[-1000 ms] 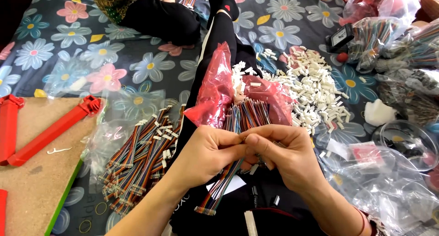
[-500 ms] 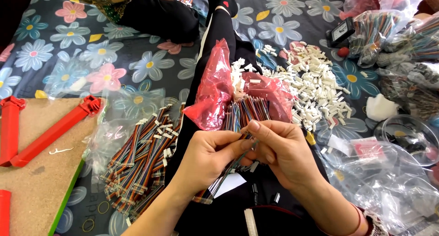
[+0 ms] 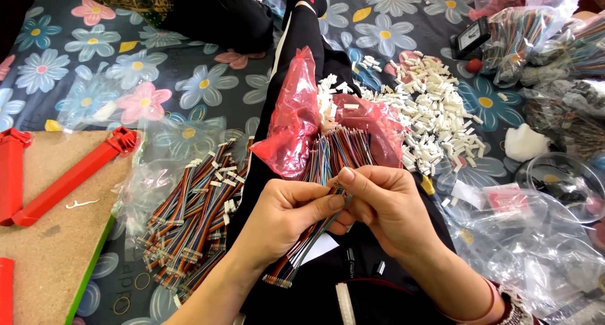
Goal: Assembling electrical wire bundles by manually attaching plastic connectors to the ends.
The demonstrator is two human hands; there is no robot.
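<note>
1. Left hand (image 3: 287, 214) closed, thumb pressed over a multicoloured ribbon cable (image 3: 301, 252), pinching it near its upper end.
2. Right hand (image 3: 384, 205) closed too, fingertips meeting the left thumb on that same cable, index finger raised above the pinch.
3. Cable running down and leftward out of the hands, over the lap in dark trousers (image 3: 328, 287), ending in a fringe of small terminals.
4. Just behind the hands, a bundle of loose coloured wires (image 3: 340, 151) lying in an open red plastic bag (image 3: 293, 120).
5. Beside the left forearm, a heap of finished cables with white connectors (image 3: 189, 218) on a clear bag.
6. To the right, a scatter of small white plastic housings (image 3: 435, 107) over the flowered mat (image 3: 94, 66).
7. Compared with half a second ago: hands drawn slightly closer to the body, right index finger lifted higher, both still clamped on the cable.
8. Compared with one second ago: cable hanging in much the same slant, heaps and bag unmoved.
</note>
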